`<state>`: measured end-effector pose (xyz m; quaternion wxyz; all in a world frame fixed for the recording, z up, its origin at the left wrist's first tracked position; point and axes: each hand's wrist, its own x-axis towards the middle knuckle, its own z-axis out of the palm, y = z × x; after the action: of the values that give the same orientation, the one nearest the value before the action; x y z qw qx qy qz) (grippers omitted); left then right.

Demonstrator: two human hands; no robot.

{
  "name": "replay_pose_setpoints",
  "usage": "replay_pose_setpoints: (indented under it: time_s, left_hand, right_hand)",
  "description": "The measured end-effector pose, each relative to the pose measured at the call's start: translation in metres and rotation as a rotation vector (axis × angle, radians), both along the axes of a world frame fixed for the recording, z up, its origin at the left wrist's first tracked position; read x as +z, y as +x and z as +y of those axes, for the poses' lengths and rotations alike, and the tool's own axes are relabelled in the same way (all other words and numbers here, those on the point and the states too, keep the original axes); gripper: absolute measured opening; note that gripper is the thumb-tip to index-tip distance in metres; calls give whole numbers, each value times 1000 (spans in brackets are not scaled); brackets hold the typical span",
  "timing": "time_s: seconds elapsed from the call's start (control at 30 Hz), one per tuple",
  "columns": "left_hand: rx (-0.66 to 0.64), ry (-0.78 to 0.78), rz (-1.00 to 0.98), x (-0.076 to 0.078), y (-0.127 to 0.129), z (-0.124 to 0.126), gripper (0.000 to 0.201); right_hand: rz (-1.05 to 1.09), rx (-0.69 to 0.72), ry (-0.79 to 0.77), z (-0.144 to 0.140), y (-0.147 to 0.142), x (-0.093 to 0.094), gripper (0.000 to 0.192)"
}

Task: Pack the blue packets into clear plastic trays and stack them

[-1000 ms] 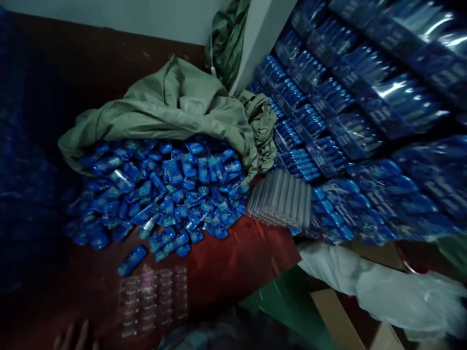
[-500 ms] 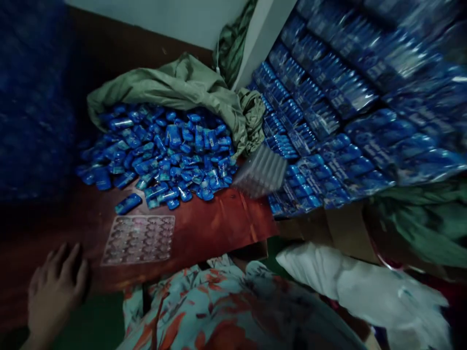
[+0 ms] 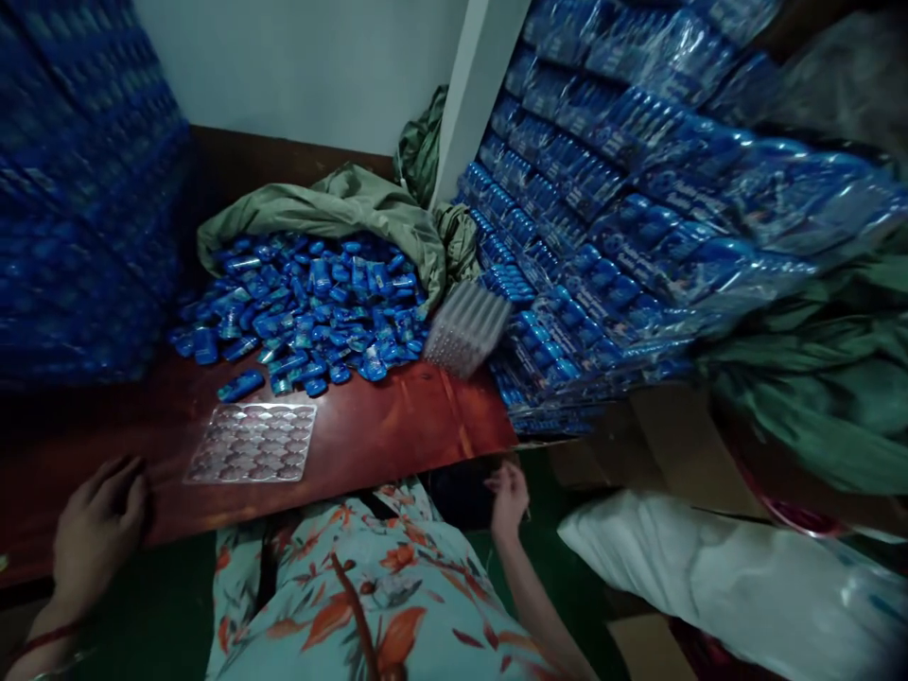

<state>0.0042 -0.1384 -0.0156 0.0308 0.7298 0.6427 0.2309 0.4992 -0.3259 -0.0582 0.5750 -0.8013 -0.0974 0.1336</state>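
Observation:
My left hand (image 3: 99,525) rests on the front edge of the red table (image 3: 397,416), fingers lying flat and holding nothing. To its right lies a clear plastic tray (image 3: 252,443) with rows of moulded hollows. Beyond the tray spreads a heap of small blue wrapped packs (image 3: 305,312), spilling from a green cloth sack (image 3: 333,199). One blue pack (image 3: 239,386) lies apart, just behind the tray. My right hand (image 3: 509,492) hangs by the table's right front corner, its fingers loosely bent and apart, with nothing visible in them.
A stack of clear plastic trays (image 3: 466,329) stands at the table's right end. Blue packages in clear film (image 3: 602,208) are piled high on the right, with another blue pile (image 3: 85,208) at left. A white sack (image 3: 695,567) and cardboard (image 3: 685,445) lie lower right.
My right hand has come into view beside the table's right corner. The left hand stays on the table edge. The view has shifted, so the heap and trays appear further left.

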Motion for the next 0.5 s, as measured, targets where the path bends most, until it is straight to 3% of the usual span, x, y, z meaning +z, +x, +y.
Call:
replay_pose_setpoints:
  time_s: [0.13,0.23,0.33,0.5]
  left_hand:
    - [0,55,-28,-5,-5,3,43]
    - [-16,64,-28,-11,-11,5,38]
    - [-29,98,-43,-18,-13,6,36]
    - [19,164,-51,-27,-15,7,32]
  right_hand:
    - [-236,-7,162,24,30,50,42]
    - [-316,239,195,64,29,77,47]
    - [-283,477,143,105,15,79,61]
    - [-178,437,212,158,11,60,73]
